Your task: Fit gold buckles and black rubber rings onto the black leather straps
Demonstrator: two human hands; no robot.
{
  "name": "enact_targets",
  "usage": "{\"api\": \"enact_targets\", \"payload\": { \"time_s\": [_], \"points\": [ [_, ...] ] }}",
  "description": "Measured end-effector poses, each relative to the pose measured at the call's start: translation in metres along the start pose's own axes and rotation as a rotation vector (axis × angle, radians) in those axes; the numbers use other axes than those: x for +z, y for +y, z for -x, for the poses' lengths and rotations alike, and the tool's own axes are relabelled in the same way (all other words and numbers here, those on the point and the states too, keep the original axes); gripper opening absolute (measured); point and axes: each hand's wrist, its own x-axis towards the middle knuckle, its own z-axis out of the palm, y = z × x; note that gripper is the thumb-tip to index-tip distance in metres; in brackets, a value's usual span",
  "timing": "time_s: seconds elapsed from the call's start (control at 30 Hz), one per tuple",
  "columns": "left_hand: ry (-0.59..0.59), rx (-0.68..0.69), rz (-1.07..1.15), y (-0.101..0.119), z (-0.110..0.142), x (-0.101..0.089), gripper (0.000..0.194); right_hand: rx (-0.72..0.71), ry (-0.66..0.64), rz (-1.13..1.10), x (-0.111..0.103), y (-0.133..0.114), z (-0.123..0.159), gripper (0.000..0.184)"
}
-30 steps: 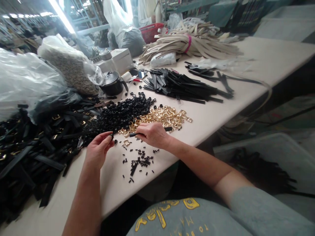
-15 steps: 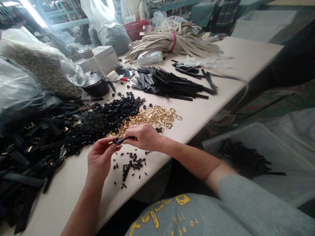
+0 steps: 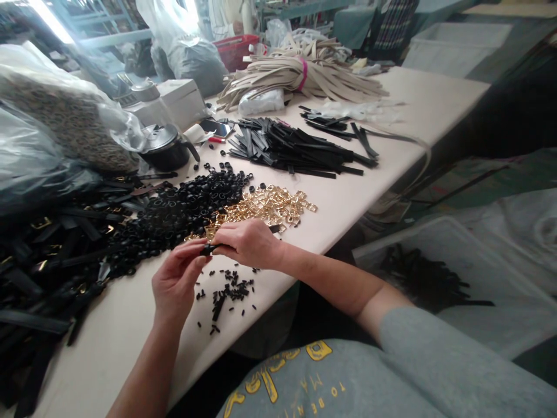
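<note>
My left hand (image 3: 176, 281) and my right hand (image 3: 251, 244) meet over the table's near edge, both closed on a short black strap (image 3: 208, 249). The fingertips of the left pinch one end, and the right fingers wrap over most of the rest. Whether a loop or buckle sits on the gripped end is hidden. Just beyond the hands lie a heap of gold buckles (image 3: 272, 202) and a heap of small black loops (image 3: 187, 200). Tiny black pieces (image 3: 235, 287) are scattered on the tabletop below the right hand.
Black straps with buckles (image 3: 39, 278) cover the table's left side. Loose black strips (image 3: 296, 145) lie farther back, before a tied bundle of beige strips (image 3: 278, 72). A dark lidded pot (image 3: 163, 148) and plastic bags (image 3: 65, 110) stand left. A pale bin (image 3: 439, 278) sits right, below the table.
Both hands stay together on the strap. The part showing between their fingertips has turned and looks shorter. The whole view has shifted slightly.
</note>
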Motion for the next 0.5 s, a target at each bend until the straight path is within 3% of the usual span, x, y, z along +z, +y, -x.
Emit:
{"api": "enact_targets", "payload": {
  "time_s": [0.13,0.27,0.37,0.5],
  "points": [
    [0.022,-0.232,0.127,-0.004,-0.007,-0.003,0.031,-0.011,-0.012,0.116,0.002,0.001,0.000,0.032],
    [0.006,-0.380,0.252,-0.004,-0.011,-0.003,0.036,0.015,-0.026,0.054,0.007,0.002,0.000,0.036],
    [-0.011,-0.432,0.310,-0.003,-0.011,0.000,0.037,0.041,-0.072,0.034,0.010,0.002,0.000,0.050],
    [-0.026,-0.439,0.322,0.000,-0.010,0.003,0.037,-0.003,-0.107,0.018,0.012,0.000,0.000,0.052]
  ]
}}
